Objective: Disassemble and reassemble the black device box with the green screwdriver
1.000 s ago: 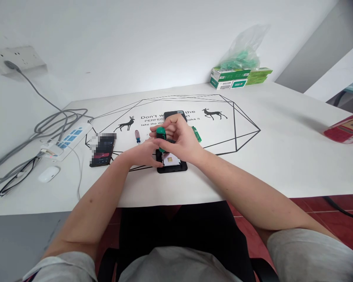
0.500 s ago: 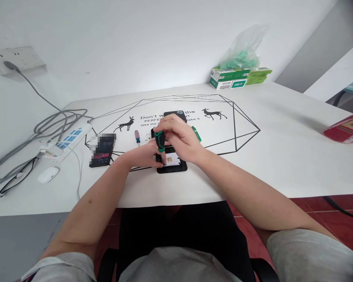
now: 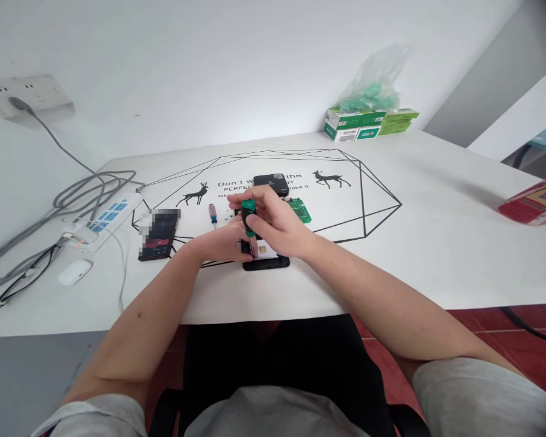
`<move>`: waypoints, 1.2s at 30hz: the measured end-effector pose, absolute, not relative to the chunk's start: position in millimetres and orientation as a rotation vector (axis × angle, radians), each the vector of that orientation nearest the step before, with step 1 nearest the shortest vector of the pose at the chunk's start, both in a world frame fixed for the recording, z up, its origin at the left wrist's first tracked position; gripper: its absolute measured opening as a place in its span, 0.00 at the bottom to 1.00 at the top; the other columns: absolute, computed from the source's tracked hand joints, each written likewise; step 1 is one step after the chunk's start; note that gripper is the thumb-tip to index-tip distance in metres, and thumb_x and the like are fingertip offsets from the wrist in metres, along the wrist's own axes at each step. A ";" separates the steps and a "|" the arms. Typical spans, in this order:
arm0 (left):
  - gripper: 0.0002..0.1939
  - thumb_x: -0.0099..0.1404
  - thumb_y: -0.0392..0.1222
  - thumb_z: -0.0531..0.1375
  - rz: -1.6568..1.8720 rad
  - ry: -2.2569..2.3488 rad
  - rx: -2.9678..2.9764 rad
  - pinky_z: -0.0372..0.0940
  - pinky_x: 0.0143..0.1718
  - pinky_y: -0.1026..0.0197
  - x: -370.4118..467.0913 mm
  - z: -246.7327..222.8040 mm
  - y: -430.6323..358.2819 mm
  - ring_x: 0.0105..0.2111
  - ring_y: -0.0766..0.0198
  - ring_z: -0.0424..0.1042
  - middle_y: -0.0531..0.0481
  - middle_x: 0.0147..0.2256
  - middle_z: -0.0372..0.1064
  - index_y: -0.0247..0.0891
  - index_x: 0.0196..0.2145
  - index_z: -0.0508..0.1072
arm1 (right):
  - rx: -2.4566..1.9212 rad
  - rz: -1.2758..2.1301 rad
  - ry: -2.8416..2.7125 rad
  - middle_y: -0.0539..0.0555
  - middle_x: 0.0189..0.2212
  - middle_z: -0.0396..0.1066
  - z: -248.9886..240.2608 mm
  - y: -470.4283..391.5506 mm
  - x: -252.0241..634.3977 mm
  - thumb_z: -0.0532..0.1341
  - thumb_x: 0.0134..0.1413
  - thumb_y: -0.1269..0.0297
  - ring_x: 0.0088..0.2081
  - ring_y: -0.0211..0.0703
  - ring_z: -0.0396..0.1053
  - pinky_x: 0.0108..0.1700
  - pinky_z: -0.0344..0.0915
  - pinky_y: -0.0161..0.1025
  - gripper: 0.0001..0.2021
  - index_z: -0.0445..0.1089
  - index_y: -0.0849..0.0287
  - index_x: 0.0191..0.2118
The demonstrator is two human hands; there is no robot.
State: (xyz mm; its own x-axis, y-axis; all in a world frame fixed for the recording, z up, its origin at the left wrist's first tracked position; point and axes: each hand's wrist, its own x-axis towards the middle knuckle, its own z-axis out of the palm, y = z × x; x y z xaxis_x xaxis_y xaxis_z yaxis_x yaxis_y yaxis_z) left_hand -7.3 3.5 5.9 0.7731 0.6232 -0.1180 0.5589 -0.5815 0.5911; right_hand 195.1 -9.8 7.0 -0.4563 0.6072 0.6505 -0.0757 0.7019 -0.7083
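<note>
Right hand (image 3: 279,221) fingers clamped on the green-and-black screwdriver (image 3: 249,209); thumb pressed on the near side of the handle, other fingers reaching past it to the left. Driver close to upright, shaft pointing down. Left hand (image 3: 222,240) low beside the shaft, thumb and index finger at its lower end; cannot tell if they pinch the shaft, a small part there, or just steady things.

Change vs 0.5 s ago: right thumb now lies across the handle, where the grip was higher with the fingers arched over the top. Tip looks to be at the same corner, so probably another turn at 1 spot, work there not finished. Whether a screw is under the tip: too small to see.

Under the hands: black open case (image 3: 267,264) flat on the surface (image 3: 437,255), white panel (image 3: 268,249) with 1 gold square inside it. Green circuit board (image 3: 301,210) just beyond the right hand, more of it uncovered than 0.5 s ago. Black phone-like slab (image 3: 273,184) behind that. Left of the hands, a 2nd screwdriver (image 3: 212,212) lying loose, then a phone (image 3: 161,235) with blurred screen, well apart from the case.
</note>
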 end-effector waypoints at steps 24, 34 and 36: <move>0.06 0.66 0.44 0.65 0.207 0.816 2.285 0.73 0.58 0.47 -10.4 0.0 2.0 0.55 0.49 0.76 0.48 0.48 0.79 0.45 0.39 0.83 | -0.557 0.958 -1.781 0.55 0.54 0.81 12.6 -14.0 191.8 0.70 0.62 0.59 0.49 0.46 0.83 0.51 0.78 0.49 0.19 0.61 0.48 0.51; 0.04 0.66 0.43 0.64 0.403 0.886 2.449 0.69 0.62 0.43 -13.7 1.3 8.4 0.62 0.45 0.69 0.44 0.49 0.76 0.43 0.34 0.78 | -0.682 0.539 -1.794 0.58 0.54 0.77 16.4 -5.0 198.0 0.64 0.64 0.62 0.46 0.47 0.77 0.42 0.75 0.46 0.19 0.65 0.51 0.58; 0.04 0.66 0.43 0.63 0.452 0.943 2.482 0.66 0.66 0.41 -16.5 -0.5 13.5 0.64 0.46 0.67 0.45 0.50 0.77 0.44 0.34 0.76 | -0.717 0.512 -1.744 0.57 0.51 0.77 16.5 -1.1 200.3 0.63 0.65 0.62 0.46 0.47 0.77 0.43 0.75 0.47 0.18 0.64 0.51 0.58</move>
